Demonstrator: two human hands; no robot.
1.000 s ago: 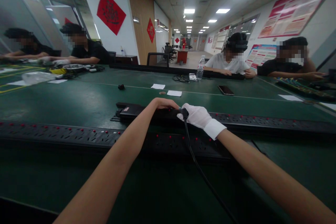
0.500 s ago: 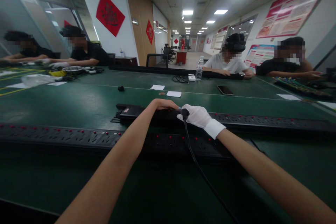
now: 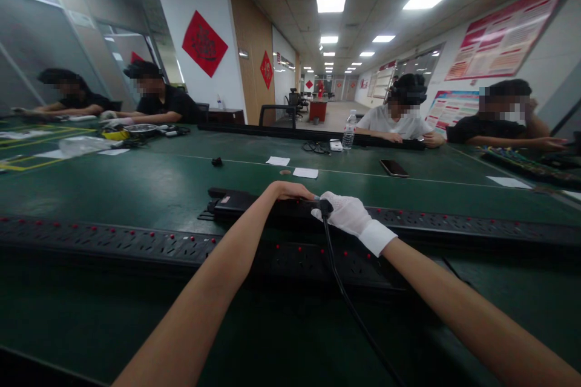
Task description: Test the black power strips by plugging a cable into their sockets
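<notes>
My right hand (image 3: 347,213), in a white glove, is closed on a black plug (image 3: 325,208) over the farther power strip (image 3: 239,205). Whether its pins sit in a socket is hidden. From the plug a black cord (image 3: 334,266) runs down toward me. My bare left hand (image 3: 294,191) lies across the same strip, bent at the wrist, its fingertips close to the plug; its thumb is hidden. A small pale-blue bit shows between the two hands, too small to name. Nearer me, under my forearms, lies a second long black power strip (image 3: 149,246) with red dots.
On the green table (image 3: 149,190) lie paper slips (image 3: 305,173), a phone (image 3: 394,168), a small black part (image 3: 217,162) and a coiled cable (image 3: 316,147). A water bottle (image 3: 349,130) stands farther off. Several people sit along the far side.
The whole view has shifted, so everything appears lower and slightly to the right. Both hands keep their places at the power strip, and the plug stays in my right hand.
</notes>
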